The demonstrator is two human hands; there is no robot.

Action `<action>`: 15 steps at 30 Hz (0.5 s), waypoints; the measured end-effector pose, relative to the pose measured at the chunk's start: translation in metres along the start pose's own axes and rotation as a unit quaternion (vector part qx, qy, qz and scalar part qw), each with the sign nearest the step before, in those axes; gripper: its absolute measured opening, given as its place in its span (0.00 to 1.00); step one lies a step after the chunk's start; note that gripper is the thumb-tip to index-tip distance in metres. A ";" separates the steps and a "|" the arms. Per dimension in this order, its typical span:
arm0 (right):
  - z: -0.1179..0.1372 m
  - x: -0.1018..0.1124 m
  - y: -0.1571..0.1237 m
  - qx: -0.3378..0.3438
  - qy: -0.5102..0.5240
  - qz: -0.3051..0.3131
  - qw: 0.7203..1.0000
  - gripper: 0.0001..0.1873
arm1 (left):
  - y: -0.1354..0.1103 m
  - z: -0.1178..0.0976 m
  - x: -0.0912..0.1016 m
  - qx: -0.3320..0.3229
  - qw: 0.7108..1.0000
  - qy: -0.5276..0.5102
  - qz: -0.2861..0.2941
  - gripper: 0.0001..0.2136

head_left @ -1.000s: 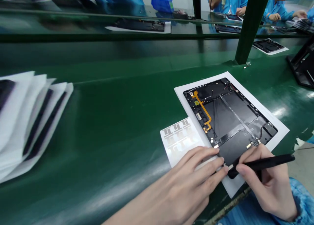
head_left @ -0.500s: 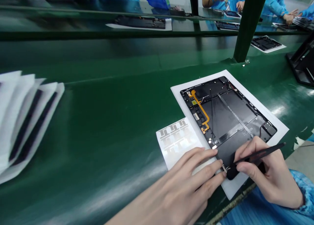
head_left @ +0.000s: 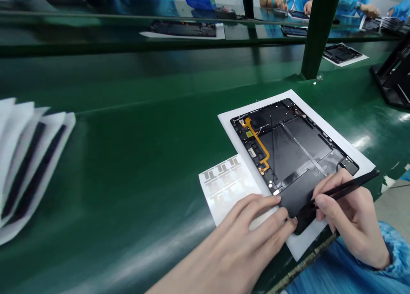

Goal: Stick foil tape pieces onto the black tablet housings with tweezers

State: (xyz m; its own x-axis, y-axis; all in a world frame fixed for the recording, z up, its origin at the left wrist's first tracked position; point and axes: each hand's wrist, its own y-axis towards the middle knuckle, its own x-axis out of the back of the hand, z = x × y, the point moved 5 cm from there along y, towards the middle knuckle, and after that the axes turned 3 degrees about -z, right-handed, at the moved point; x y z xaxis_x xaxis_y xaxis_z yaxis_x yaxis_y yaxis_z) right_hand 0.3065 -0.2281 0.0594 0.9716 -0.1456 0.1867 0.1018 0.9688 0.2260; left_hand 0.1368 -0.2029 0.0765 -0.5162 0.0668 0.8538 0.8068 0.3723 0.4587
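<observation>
An opened black tablet (head_left: 293,151), with an orange flex cable along its left side, lies on a white sheet (head_left: 349,144) on the green belt. My right hand (head_left: 352,215) is closed round black tweezers (head_left: 344,190), whose tips meet the tablet's near corner. My left hand (head_left: 253,238) lies with its fingers stretched out, fingertips pressing at that same corner. Under my left fingers is a white sticker sheet (head_left: 224,183) printed with grey shapes.
A fanned stack of white sheets with black strips (head_left: 27,157) lies at the far left. A green post (head_left: 315,33) stands behind the tablet and a black stand (head_left: 392,78) at the right. Other tablets and people in blue sleeves (head_left: 349,3) are across the belt.
The tweezers have tilted up at the rear and my right hand has shifted slightly left over the tablet's near edge. My left hand has stayed at the corner. The view has drifted right.
</observation>
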 end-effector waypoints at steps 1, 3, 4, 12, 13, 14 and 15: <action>0.000 0.000 0.000 -0.001 0.001 0.001 1.000 0.05 | -0.002 -0.001 -0.003 0.001 1.000 0.005 0.006 0.21; -0.001 -0.001 0.000 -0.005 0.002 0.001 1.000 0.05 | -0.007 -0.002 -0.009 0.005 1.000 0.012 0.025 0.23; -0.001 -0.001 0.000 -0.007 0.002 0.002 1.000 0.05 | -0.010 -0.003 -0.011 0.010 0.999 0.015 0.032 0.24; -0.002 -0.002 0.002 0.014 -0.022 0.013 1.000 0.05 | -0.018 -0.007 -0.016 0.036 0.999 0.014 0.038 0.26; -0.002 -0.002 0.001 0.012 -0.023 0.014 1.000 0.05 | -0.017 -0.008 -0.015 0.036 0.999 0.018 0.035 0.26; -0.003 -0.002 0.000 0.009 -0.024 0.015 1.000 0.05 | -0.015 -0.010 -0.014 0.036 0.999 0.020 0.035 0.25; -0.003 -0.001 -0.001 0.004 -0.025 0.015 1.000 0.05 | -0.014 -0.011 -0.013 0.035 0.999 0.019 0.033 0.24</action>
State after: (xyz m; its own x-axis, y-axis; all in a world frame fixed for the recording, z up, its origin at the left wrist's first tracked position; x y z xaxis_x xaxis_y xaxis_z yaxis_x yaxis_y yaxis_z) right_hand 0.3058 -0.2279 0.0558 0.9624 -0.1259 0.2408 0.0702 0.9713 0.2273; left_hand 0.1355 -0.2192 0.0621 -0.4497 0.0593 0.8912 0.8167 0.4313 0.3834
